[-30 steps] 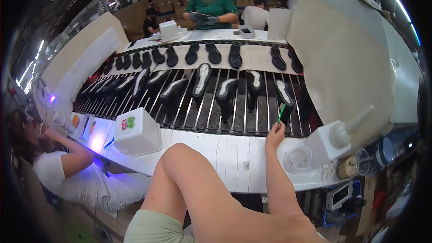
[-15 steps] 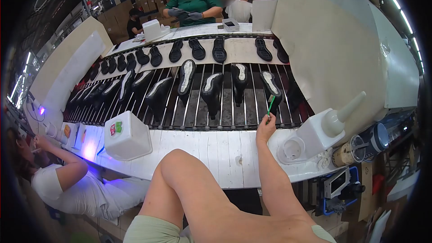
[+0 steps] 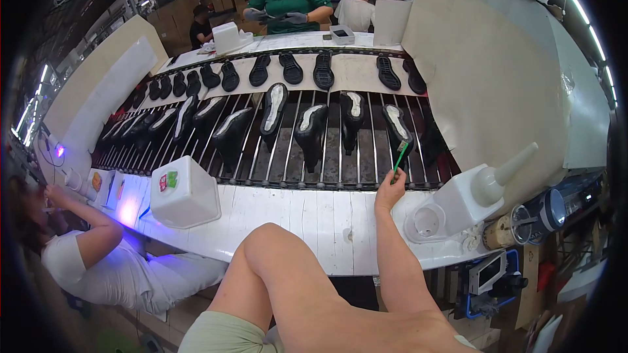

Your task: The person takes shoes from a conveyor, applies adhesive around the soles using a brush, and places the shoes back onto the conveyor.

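My right hand (image 3: 390, 189) is closed around the handle of a green brush (image 3: 398, 162), which looks like a toothbrush. The bristle end lies against the near part of a black shoe upper (image 3: 407, 136), mounted bottom up with a whitish strip along its underside. That shoe rests on the metal rods of a rack or conveyor (image 3: 327, 184). To its left stands another black shoe upper (image 3: 353, 121), also bottom up. Just right of my hand is a white squeeze bottle (image 3: 466, 193) lying tilted, with a small clear cup (image 3: 426, 220) beside it. My left hand is out of view.
Black soles (image 3: 323, 70) line a pale strip behind the uppers. A white box-shaped container (image 3: 186, 193) stands on the white bench edge (image 3: 307, 235). A co-worker in green (image 3: 288, 3) with gloved hands is opposite; another person (image 3: 104, 268) sits at left.
The brush head has shifted slightly right and toward the near end of the shoe, still in my right hand. The view has tilted a little. The co-worker's gloved hands have moved.
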A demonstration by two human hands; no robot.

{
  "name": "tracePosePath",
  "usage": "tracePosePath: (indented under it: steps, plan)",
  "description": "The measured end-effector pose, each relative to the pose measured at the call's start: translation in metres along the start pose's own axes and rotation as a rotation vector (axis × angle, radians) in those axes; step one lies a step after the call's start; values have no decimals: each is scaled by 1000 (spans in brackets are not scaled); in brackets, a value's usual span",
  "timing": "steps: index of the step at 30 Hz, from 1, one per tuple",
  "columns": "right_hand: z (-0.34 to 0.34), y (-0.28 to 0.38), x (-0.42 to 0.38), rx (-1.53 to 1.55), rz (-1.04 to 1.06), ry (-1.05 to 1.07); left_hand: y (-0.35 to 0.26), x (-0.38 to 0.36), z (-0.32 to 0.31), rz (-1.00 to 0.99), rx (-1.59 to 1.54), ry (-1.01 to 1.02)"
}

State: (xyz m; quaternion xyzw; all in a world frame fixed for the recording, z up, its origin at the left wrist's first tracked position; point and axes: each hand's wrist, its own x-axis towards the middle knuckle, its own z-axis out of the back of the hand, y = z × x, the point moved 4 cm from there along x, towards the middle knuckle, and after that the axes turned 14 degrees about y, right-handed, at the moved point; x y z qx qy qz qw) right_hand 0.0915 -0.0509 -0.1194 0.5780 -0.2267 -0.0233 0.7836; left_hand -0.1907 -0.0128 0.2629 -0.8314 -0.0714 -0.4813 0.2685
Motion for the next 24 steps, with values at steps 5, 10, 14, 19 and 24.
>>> tracePosePath:
  steps: [5, 10, 14, 19, 24]
  plan:
    - [2, 1, 1, -6, -15, 10, -5, 1, 6, -42, 50, -99]
    - [2, -1, 1, -27, -2, 6, -8, -1, 4, -84, 99, -192]
    - [2, -3, 1, -24, -12, 20, -11, -1, -8, -56, 60, -405]
    - [3, -6, 3, -38, 10, 15, -32, 5, 2, 73, 241, -419]
    - [3, -12, 5, -36, 0, 8, -25, 4, 0, -83, 261, -394]
